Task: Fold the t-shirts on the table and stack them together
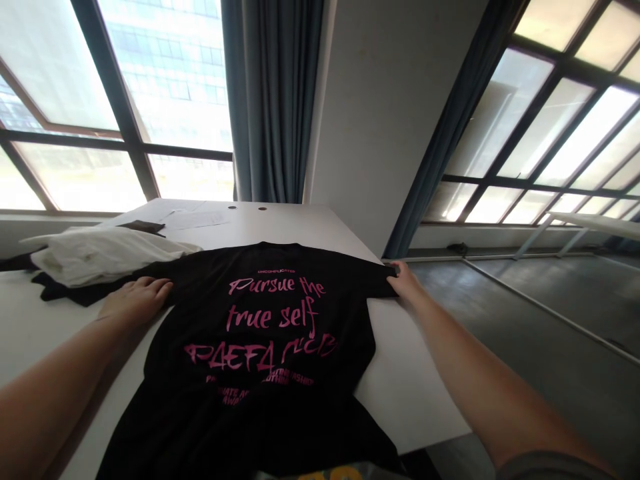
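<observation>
A black T-shirt (pixel 340 320) with pink lettering lies spread on a white table, its neck toward the far end and its lower part bunched near me. At its left sleeve, my left hand (pixel 136 298) is closed on the cloth, fingers together; part of its grip is hidden. My right hand (pixel 406 283) pinches the end of the right sleeve at the table's right edge. The shirt's hem drops out of sight at the bottom of the view.
White cloth (pixel 100 252) lies crumpled over dark garments on the left. Paper sheets (pixel 197 219) rest behind it on the white table (pixel 320 223). Beyond are a blue curtain (pixel 273 100), windows and a pillar. A white frame stands on the floor at right.
</observation>
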The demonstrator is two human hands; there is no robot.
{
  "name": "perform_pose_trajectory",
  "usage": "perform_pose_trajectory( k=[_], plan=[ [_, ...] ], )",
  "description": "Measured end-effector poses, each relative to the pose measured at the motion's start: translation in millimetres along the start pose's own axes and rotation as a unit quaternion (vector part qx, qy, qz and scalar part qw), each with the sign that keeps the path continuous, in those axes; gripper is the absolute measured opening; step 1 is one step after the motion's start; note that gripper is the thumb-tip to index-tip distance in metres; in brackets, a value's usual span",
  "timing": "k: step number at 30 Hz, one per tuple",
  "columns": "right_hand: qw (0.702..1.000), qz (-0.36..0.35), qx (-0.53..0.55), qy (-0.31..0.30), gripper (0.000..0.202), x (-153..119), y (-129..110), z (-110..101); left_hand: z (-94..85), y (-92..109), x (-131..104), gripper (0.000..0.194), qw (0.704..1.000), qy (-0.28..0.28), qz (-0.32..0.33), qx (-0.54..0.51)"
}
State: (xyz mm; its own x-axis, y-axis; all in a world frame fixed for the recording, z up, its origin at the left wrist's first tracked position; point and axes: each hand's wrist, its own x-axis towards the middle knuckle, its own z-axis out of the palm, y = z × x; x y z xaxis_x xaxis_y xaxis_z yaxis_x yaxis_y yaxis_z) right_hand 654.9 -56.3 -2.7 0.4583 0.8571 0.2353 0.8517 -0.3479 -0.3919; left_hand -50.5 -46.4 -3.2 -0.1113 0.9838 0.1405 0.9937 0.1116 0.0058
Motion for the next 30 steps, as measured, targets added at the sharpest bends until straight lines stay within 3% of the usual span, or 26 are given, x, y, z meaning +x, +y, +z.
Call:
perform_pose_trajectory(
  k=[3, 6, 11, 15, 20, 24, 30],
  plan=[
    [0.999, -0.032, 0.007, -0.017, 0.05, 5.7, -3.8, -0.8, -4.6, -0.4, -2.1, 0.062, 0.998, -0.03, -0.057, 0.014],
    [0.999, -0.047, -0.006, -0.008, 0.054, 8.6, -22.4, -7.7, -10.2, 1.0, -4.7, 0.069, 0.994, -0.044, -0.103, 0.018],
    [0.989, -0.127, -0.068, 0.017, 0.06, -7.0, -85.7, -20.2, -12.1, -1.8, -3.0, 0.071, 0.987, -0.035, -0.15, 0.043],
    [0.972, -0.217, -0.088, 0.006, 0.056, -35.4, -143.9, -15.8, -5.5, -11.1, 3.5, 0.07, 0.993, -0.03, -0.11, 0.026],
    [0.938, -0.317, -0.11, -0.089, 0.052, -79.0, -196.1, 2.4, 0.0, -18.6, 9.4, 0.075, 0.992, -0.043, -0.12, -0.019],
    [0.902, -0.366, -0.135, -0.185, 0.056, -108.1, -211.2, 17.2, 1.7, -20.0, 11.1, 0.074, 0.991, -0.043, -0.122, -0.026],
    [0.9, -0.371, -0.098, -0.206, 0.062, -112.0, -201.1, 33.7, 9.7, -25.4, 15.3, 0.077, 0.992, -0.038, -0.114, -0.02]
  ],
)
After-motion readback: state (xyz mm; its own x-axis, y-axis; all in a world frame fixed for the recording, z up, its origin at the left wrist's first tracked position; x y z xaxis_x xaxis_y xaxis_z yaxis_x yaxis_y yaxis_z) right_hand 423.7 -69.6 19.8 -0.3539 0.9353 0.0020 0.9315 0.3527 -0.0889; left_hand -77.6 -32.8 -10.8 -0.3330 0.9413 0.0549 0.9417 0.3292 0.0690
